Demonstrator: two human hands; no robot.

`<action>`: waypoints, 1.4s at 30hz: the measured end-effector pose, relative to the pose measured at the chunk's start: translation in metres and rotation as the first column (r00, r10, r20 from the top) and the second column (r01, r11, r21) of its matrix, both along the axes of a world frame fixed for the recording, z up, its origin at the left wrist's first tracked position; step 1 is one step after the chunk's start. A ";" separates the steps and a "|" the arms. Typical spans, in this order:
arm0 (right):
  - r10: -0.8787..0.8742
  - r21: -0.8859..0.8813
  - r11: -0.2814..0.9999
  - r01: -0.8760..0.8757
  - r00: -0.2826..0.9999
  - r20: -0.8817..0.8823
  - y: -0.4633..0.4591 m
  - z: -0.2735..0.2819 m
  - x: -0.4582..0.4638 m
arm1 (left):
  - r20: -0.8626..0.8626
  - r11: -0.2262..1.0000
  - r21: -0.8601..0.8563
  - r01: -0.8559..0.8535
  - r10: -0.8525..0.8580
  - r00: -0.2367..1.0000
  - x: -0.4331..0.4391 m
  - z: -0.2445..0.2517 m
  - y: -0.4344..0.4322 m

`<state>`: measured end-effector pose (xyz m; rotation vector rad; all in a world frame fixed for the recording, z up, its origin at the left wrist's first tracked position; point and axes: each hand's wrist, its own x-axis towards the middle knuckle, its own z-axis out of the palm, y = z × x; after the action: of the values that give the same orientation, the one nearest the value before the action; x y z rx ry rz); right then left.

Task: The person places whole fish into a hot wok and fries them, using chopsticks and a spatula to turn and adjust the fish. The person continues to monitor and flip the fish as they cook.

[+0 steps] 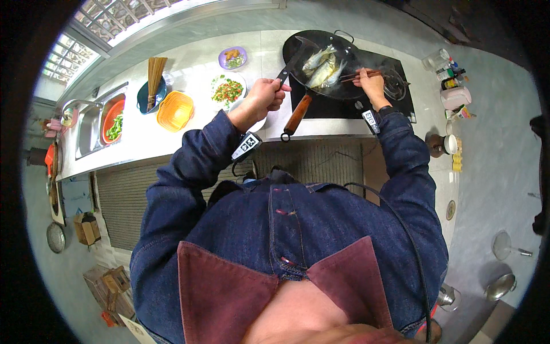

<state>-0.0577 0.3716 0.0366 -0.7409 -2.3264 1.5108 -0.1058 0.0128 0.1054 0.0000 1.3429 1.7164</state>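
Several whole fish (324,66) lie side by side in a black wok (356,88) on the dark cooktop (331,109). My left hand (268,95) grips the black handle of a spatula (292,64), whose metal blade reaches over the wok's far left side. Held in my right hand (372,86) is a pair of brown chopsticks (350,76), with the tips close to the fish at the wok's right. The wok's wooden handle (298,115) points towards me over the counter edge.
Left of the wok stand a plate of chopped vegetables (227,91), a purple dish (233,58), a yellow basket (175,111) and a blue bucket (144,101) with a bamboo brush (154,77). The sink (89,129) holds an orange basin (112,114). Bottles (451,79) line the right.
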 end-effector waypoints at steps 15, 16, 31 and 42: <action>0.177 0.176 0.966 -0.190 0.980 0.087 -0.025 -0.035 -0.011 | 0.032 1.000 0.011 0.011 -0.011 0.999 -0.001 0.006 -0.020; 0.158 0.333 0.921 -0.202 0.975 0.156 -0.022 -0.038 -0.010 | 0.028 1.000 0.016 0.011 -0.011 1.000 -0.001 0.006 -0.021; -0.078 0.266 0.962 0.055 0.994 0.077 0.010 -0.071 -0.041 | 0.027 0.999 0.052 0.009 -0.010 1.000 0.000 0.005 -0.030; -0.022 -0.121 0.993 0.019 0.999 -0.024 -0.009 -0.038 -0.024 | 0.049 0.999 0.038 -0.028 0.026 0.998 -0.005 0.003 -0.032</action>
<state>-0.0817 0.3622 -0.0018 -0.7682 -2.2182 1.6534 -0.1103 -0.0189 0.1089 -0.0380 1.2794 1.7538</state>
